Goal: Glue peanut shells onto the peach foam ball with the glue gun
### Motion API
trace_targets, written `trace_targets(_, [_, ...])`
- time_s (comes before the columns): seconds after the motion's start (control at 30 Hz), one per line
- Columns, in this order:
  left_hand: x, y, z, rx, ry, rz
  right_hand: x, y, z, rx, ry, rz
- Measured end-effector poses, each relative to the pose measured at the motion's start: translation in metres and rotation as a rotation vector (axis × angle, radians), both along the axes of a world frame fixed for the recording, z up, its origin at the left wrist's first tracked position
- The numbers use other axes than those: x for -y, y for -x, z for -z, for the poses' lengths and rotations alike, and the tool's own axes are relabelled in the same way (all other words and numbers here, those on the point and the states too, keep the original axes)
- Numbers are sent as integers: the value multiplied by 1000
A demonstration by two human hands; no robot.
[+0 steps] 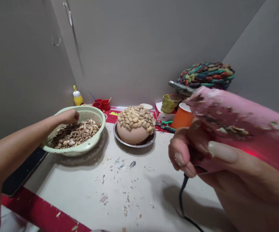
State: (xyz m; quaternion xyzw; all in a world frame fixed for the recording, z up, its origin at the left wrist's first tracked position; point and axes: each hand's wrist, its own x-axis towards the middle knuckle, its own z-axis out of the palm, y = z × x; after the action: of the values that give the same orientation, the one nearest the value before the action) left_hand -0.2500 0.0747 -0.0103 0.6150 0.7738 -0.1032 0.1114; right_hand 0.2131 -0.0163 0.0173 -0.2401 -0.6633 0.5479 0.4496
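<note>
My right hand (209, 154) is closed around a pink hot glue gun (238, 119), close to the camera. The gun's metal nozzle points left, its body is stained with dried bits, and a red light glows on it. At the left, my left hand (71, 116) reaches into a pale green colander (87, 149) over a pile of peanut shells (77, 133). Its fingers are curled, and what they hold is hidden. Between the hands, a rounded beige form (132, 134) sits in a metal dish (134, 145); peanut shells (136, 117) cover its upper part.
Behind stand a yellow bottle (77, 98), small red cups (105, 104) and a white bowl (146, 106). Pliers (167, 127), an orange cup (181, 117), a yellow-stained cup (169, 103) and a multicoloured shell-covered piece (207, 74) are at the right. Scraps litter the white board (81, 190).
</note>
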Motion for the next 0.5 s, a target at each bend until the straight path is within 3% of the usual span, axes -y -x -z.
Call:
trace_targets(0.1, [-3, -8, -5, 10, -14, -16, -7, -2, 3, -100, 65, -58])
trace_targets(0.2, [-12, -22, -5, 32, -48, -39, -15, -2, 6, -68, 57, -124])
trace_targets(0.5, [-32, -54, 23, 225, -180, -150, -19, -6, 7, 11, 33, -137])
